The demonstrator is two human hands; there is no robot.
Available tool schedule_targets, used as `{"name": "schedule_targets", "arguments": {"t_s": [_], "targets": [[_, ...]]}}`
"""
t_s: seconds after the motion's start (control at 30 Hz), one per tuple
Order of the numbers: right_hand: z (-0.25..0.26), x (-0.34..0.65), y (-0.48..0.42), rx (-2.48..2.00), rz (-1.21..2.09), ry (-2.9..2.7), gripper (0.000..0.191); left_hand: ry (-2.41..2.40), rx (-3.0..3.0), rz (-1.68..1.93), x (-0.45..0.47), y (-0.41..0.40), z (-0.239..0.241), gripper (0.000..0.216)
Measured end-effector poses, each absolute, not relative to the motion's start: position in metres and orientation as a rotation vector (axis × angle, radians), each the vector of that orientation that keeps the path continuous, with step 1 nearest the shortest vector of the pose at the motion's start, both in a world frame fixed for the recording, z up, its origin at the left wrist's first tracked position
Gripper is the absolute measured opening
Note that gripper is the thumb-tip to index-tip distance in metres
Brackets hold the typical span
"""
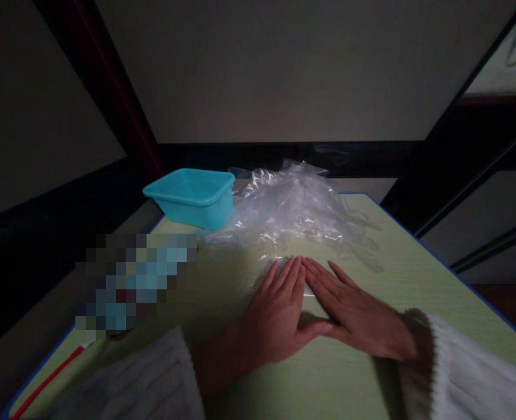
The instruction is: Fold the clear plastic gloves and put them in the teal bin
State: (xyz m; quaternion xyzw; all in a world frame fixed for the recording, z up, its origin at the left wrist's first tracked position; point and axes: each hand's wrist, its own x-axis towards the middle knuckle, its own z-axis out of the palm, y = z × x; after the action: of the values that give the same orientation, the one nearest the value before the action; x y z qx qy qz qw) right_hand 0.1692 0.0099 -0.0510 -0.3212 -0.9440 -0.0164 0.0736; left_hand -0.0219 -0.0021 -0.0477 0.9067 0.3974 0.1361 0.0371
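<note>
My left hand (279, 318) and my right hand (354, 312) lie flat side by side on the light green table (327, 379), fingers stretched out and pointing away from me. Both press on a thin clear plastic sheet (279, 259) whose edge shows just past the fingertips. Behind it lies a heap of crumpled clear plastic gloves or bags (297, 204). White knitted sleeves cover both wrists.
A turquoise plastic tub (190, 195) stands at the far left of the table. A blurred-out patch sits at the left. A red strip (48, 382) lies near the front left edge. Dark metal frame bars rise behind and to the right.
</note>
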Motion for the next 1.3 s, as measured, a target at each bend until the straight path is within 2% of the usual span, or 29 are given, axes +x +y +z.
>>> {"name": "schedule_targets", "arguments": {"t_s": [0.33, 0.73, 1.03, 1.3], "targets": [[-0.047, 0.165, 0.010, -1.076, 0.210, -2.808, 0.087, 1.214, 2.886, 0.424, -0.029, 0.000, -0.050, 0.080], [-0.050, 0.168, 0.009, -0.992, 0.057, -2.814, 0.088, 1.198, 2.801, 0.365, -0.021, 0.004, -0.052, 0.094], [-0.049, 0.165, 0.008, -1.041, -0.016, -2.821, 0.085, 1.331, 2.827, 0.416, -0.025, 0.003, -0.060, 0.091], [-0.045, 0.164, 0.008, -1.089, 0.047, -2.844, 0.083, 1.423, 2.839, 0.371, -0.042, 0.008, -0.060, 0.085]]}}
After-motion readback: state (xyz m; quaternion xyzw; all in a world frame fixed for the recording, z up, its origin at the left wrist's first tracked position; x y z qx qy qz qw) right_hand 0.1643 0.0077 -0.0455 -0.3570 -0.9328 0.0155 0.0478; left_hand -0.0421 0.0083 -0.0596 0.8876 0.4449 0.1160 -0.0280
